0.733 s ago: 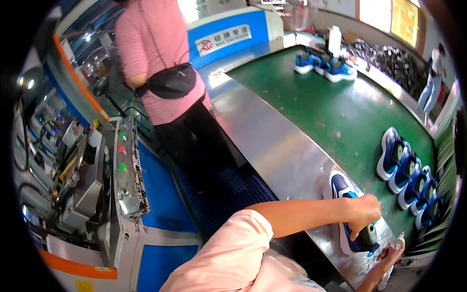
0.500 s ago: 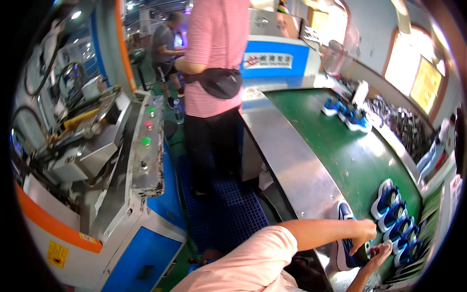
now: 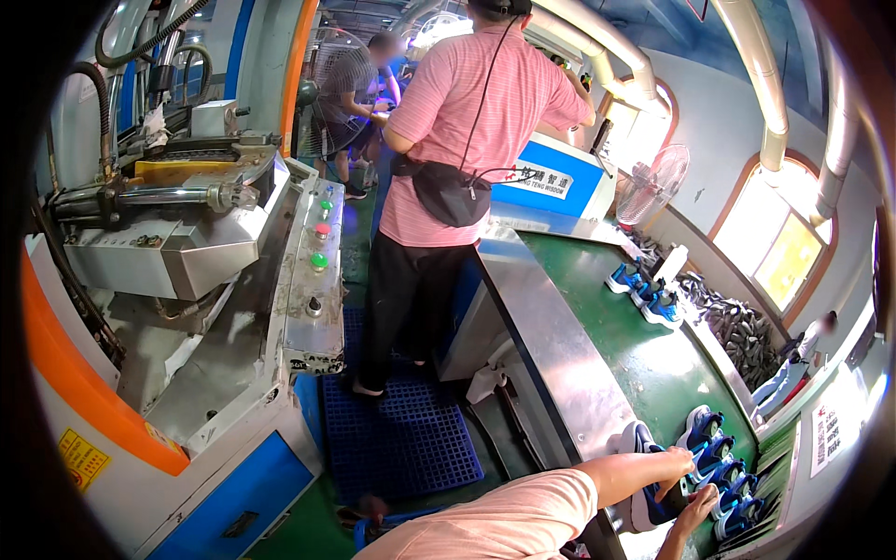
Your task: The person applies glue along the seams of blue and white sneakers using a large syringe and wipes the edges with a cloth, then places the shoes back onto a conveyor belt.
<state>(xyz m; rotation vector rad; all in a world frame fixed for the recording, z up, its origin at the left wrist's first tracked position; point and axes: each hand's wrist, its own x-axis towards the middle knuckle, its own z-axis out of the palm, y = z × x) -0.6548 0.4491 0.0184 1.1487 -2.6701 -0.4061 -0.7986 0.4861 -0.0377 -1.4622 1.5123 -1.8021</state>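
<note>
At the lower right, a navy shoe [image 3: 644,509] with a white sole rests on the metal edge of the worktable, between my hands. My left hand [image 3: 674,469] reaches across from the left, its fingers bent down and closed at the shoe's opening. My right hand [image 3: 698,510] is at the shoe's near right side, fingers curled against it; its fingertips are partly hidden. Another navy shoe [image 3: 637,437] with a white sole stands just beyond my left forearm. Right of my hands, several blue shoes [image 3: 713,457] stand in a row on the green surface.
The green table surface [image 3: 597,299] runs away from me, with a few blue shoes [image 3: 644,294] and a white bottle [image 3: 672,263] at its far end. A machine with a button panel [image 3: 315,271] stands left. A co-worker in a pink shirt [image 3: 457,103] stands ahead on a blue mat [image 3: 401,448].
My view has swung, so the table and shoes sit further left and the machine shows more. Both hands stay at the same shoe. The co-worker's right arm is now visible, stretched out rightward.
</note>
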